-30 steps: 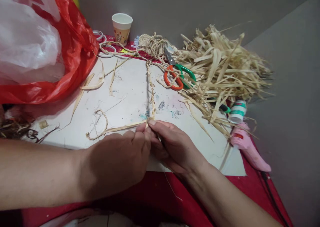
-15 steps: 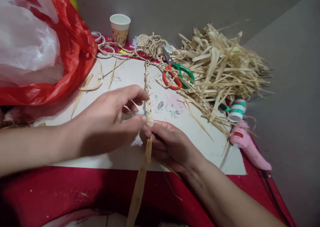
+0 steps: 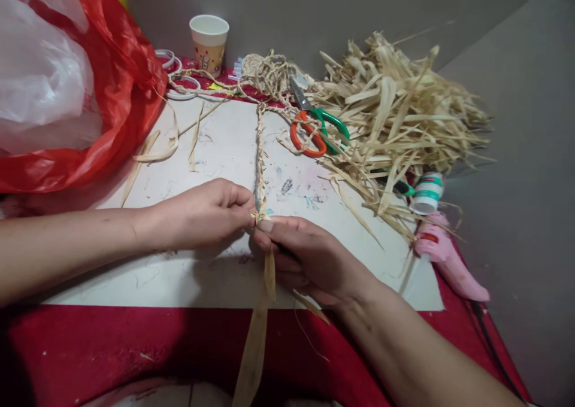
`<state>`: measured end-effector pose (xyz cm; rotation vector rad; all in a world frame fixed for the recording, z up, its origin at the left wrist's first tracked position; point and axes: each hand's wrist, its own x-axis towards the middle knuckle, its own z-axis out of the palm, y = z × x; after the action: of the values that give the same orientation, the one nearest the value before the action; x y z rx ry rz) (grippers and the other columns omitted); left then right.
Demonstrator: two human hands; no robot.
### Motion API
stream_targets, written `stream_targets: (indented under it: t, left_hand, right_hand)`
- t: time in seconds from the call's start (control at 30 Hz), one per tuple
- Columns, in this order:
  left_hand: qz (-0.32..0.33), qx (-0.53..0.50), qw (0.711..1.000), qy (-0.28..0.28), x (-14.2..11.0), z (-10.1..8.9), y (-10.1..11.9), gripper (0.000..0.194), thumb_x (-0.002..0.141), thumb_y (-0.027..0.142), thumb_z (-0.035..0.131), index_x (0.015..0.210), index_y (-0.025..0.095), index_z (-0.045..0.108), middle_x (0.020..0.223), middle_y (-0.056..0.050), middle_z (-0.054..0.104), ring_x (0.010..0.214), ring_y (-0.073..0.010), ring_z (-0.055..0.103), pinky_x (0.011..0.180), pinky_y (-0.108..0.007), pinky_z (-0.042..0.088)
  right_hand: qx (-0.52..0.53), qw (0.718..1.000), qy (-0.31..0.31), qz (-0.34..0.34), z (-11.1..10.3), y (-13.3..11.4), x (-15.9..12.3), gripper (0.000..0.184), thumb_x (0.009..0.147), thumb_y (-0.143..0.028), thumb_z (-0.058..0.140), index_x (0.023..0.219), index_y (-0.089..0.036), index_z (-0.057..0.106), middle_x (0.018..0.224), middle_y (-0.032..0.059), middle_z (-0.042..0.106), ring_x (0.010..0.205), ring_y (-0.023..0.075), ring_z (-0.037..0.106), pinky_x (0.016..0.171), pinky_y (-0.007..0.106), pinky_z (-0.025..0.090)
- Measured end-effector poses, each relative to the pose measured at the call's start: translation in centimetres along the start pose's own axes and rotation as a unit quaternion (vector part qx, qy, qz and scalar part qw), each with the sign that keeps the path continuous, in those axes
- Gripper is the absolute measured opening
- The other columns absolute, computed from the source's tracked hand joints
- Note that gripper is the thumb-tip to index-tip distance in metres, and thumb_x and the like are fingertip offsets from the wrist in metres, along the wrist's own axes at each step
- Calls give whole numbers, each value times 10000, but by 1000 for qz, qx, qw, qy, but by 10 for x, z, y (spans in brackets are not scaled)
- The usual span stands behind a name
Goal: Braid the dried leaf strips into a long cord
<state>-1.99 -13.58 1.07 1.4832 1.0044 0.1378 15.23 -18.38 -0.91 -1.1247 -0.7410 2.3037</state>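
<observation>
A braided cord of dried husk strips (image 3: 260, 149) runs from the back of the white board toward me. My right hand (image 3: 300, 254) pinches its near end between thumb and finger, with a loose strip (image 3: 254, 341) hanging down past the board's edge. My left hand (image 3: 215, 212) is closed at the same spot from the left, its fingertips pinched on a strip at the braid's end. The exact grip of the left fingertips is partly hidden.
A heap of dry husk strips (image 3: 395, 114) lies at the right, with scissors (image 3: 309, 131) beside it. A pink glue gun (image 3: 449, 263) and white tape roll (image 3: 427, 193) sit at the right edge. A paper cup (image 3: 209, 45) stands behind; a red plastic bag (image 3: 130, 90) fills the left.
My left hand, earlier raised with fingers apart beside the braid, has come down and closed at the braid's end. My right hand keeps its pinch in nearly the same place.
</observation>
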Motion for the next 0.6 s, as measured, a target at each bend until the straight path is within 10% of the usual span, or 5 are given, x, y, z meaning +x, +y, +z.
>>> stream_targets:
  t: [0.6]
  left_hand:
    - [-12, -92, 990, -102, 6, -5, -2, 240, 842, 287, 473, 710, 141, 611, 486, 65, 313, 424, -61, 211, 398, -221, 148]
  right_hand:
    - [-105, 993, 57, -3, 2, -3, 0, 274, 856, -295, 455, 615, -167, 465, 373, -78, 314, 328, 31, 203, 322, 135, 169]
